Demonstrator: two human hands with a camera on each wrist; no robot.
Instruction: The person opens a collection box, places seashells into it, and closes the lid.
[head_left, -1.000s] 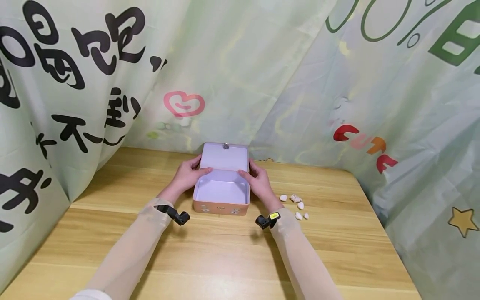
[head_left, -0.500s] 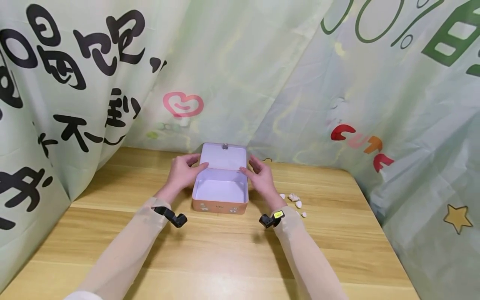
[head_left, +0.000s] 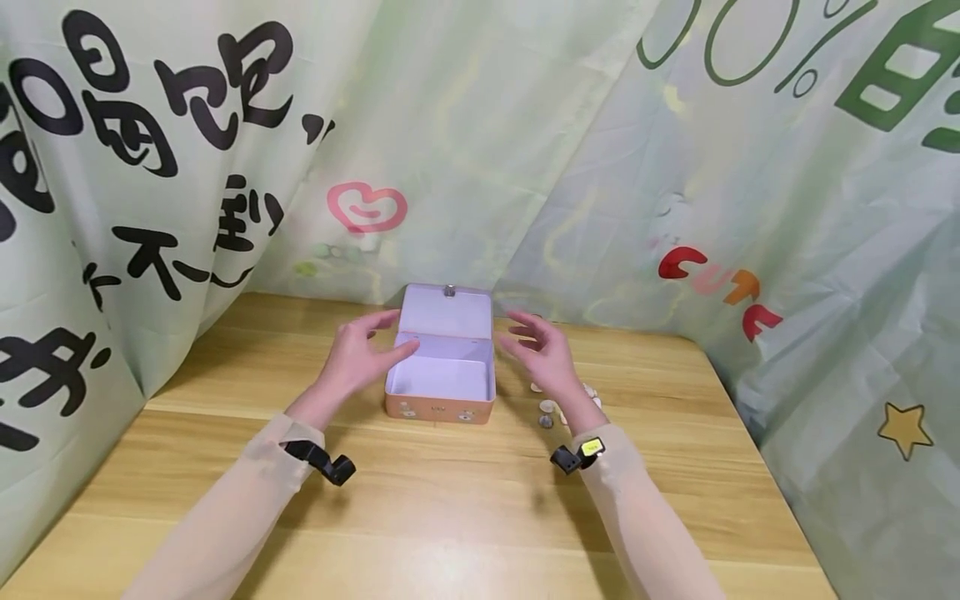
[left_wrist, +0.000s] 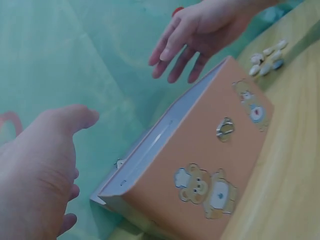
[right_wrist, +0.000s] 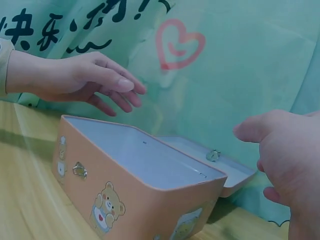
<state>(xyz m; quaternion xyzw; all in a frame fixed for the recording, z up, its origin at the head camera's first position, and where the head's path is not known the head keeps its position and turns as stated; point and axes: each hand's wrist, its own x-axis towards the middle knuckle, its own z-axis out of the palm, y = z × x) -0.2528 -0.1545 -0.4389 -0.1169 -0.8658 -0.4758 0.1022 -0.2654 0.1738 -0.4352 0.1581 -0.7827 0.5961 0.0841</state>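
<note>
An orange tin box stands on the table with its lid folded back. Its lavender inside shows, and printed bears and a metal catch mark the front. My left hand hovers at the box's left side, fingers spread, the thumb overlapping the left rim in the head view. Off the right side, apart from the box, my right hand hangs in the air with its fingers loosely bent. Neither hand holds anything. Below my right wrist lie several small white shells, partly hidden by the forearm.
The wooden table runs back to a printed curtain close behind the lid. A darker grey shell lies among the white ones in the left wrist view. Both wrists carry black cameras.
Both hands have let go of the opened box and drawn apart, the right one farther off to the right. Shells on the near side of the right forearm now show. The box stays put.
</note>
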